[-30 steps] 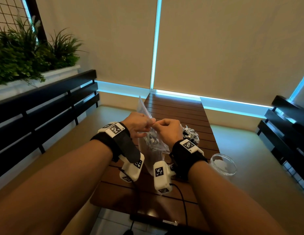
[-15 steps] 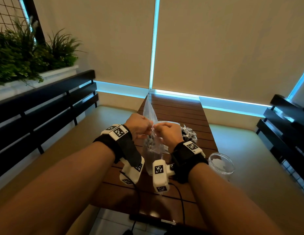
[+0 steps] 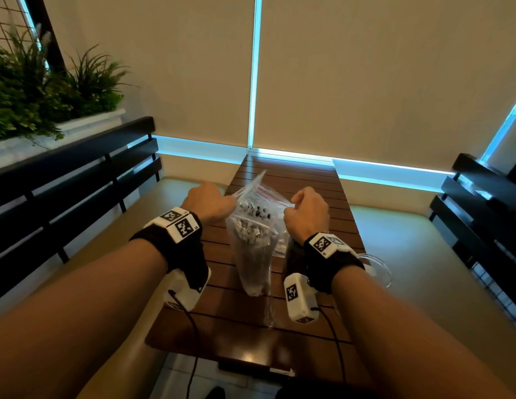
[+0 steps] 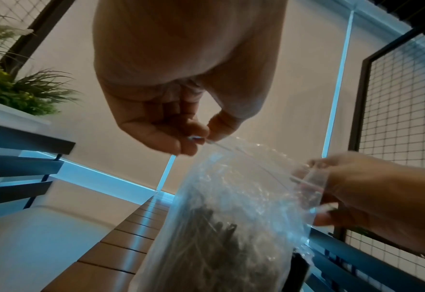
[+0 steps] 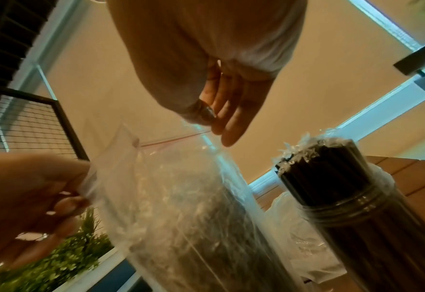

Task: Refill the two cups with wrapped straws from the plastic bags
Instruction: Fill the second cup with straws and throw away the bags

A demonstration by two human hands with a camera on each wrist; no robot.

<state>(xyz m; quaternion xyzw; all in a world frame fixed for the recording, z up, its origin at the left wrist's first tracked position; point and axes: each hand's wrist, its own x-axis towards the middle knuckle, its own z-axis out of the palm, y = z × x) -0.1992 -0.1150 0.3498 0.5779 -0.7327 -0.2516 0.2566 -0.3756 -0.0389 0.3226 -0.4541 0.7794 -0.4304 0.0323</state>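
A clear zip bag (image 3: 252,249) packed with wrapped straws stands upright on the wooden slat table (image 3: 297,180). My left hand (image 3: 229,201) pinches the left side of its rim and my right hand (image 3: 291,207) pinches the right side, holding the mouth apart. In the left wrist view the left hand (image 4: 199,138) grips the rim of the bag (image 4: 231,217). The right wrist view has the right hand (image 5: 211,120) on the bag (image 5: 181,197). Beside it stands a cup full of dark wrapped straws (image 5: 356,197). An empty clear cup (image 3: 379,263) sits at the table's right edge, partly hidden by my right wrist.
Another crumpled plastic bag (image 5: 301,241) lies behind the full cup. Black slatted benches (image 3: 63,182) flank the narrow table on both sides. A planter with greenery (image 3: 35,90) sits at far left. Cables (image 3: 193,341) hang off the table's near edge.
My hands, which were close together at the top of the bag, have drawn apart sideways. The bag's mouth now stands open and the straw ends show.
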